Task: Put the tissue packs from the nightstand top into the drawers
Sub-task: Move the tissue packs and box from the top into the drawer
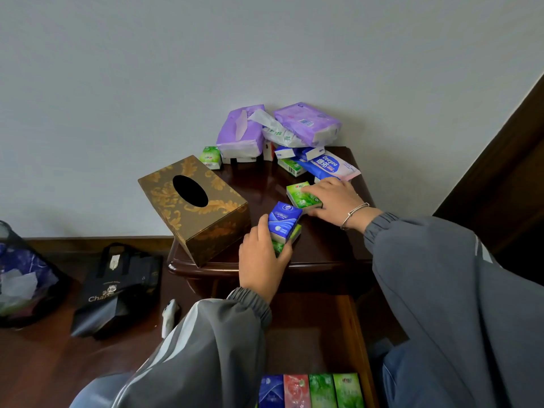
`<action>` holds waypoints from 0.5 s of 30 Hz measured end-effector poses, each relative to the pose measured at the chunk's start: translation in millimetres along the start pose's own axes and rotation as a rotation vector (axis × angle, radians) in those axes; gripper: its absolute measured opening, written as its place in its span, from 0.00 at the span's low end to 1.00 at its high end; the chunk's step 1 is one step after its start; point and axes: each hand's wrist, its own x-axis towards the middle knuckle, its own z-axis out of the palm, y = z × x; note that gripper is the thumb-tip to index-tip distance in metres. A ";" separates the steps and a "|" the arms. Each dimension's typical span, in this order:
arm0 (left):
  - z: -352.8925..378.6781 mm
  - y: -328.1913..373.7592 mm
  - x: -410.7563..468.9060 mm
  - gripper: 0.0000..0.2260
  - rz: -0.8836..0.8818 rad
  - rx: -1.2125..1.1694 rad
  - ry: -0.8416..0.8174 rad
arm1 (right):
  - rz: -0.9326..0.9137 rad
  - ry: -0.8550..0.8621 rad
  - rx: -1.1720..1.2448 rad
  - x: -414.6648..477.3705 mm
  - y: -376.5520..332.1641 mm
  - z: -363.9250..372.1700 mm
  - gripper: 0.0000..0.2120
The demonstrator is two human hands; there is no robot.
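Observation:
My left hand (262, 257) grips a small stack of tissue packs, a blue pack (284, 220) over a green one, at the front of the dark nightstand top (259, 184). Fingers of my right hand (335, 201) close on a green pack (301, 195) lying on the top. More packs are heaped at the back: two purple packs (241, 131), small green and blue ones, and a blue-pink wipes pack (332, 166). Below, the open drawer (357, 328) holds a row of several packs (309, 390) at its near end.
A gold-patterned tissue box (194, 207) stands on the left part of the nightstand. On the wooden floor to the left lie a black bag (117, 290) and a dark bin (20, 275). The wall is right behind; a dark wooden frame (500, 172) rises at right.

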 end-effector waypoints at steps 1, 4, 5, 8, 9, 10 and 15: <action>0.1 -2.0 -0.5 0.30 0.001 0.005 0.008 | -0.005 0.021 0.000 0.1 0.1 0.0 0.28; 0.7 -6.1 -1.9 0.31 -0.009 0.027 0.039 | -0.006 0.015 0.081 2.0 -4.0 2.1 0.29; 1.2 -6.7 -2.5 0.31 -0.013 0.034 0.051 | 0.005 0.001 0.114 3.1 -6.9 2.1 0.30; 3.0 -7.5 -5.1 0.31 -0.037 0.035 0.077 | 0.013 -0.008 0.134 4.1 -13.2 0.9 0.29; 3.6 -7.4 -6.0 0.31 -0.044 0.032 0.082 | 0.006 -0.014 0.137 2.6 -13.4 1.7 0.29; 3.8 -7.4 -6.6 0.31 -0.050 0.030 0.085 | 0.002 -0.028 0.149 -0.4 -12.8 2.7 0.29; 5.8 -6.1 -7.4 0.30 -0.074 0.010 0.097 | 0.008 0.129 0.201 -26.0 2.0 -1.5 0.30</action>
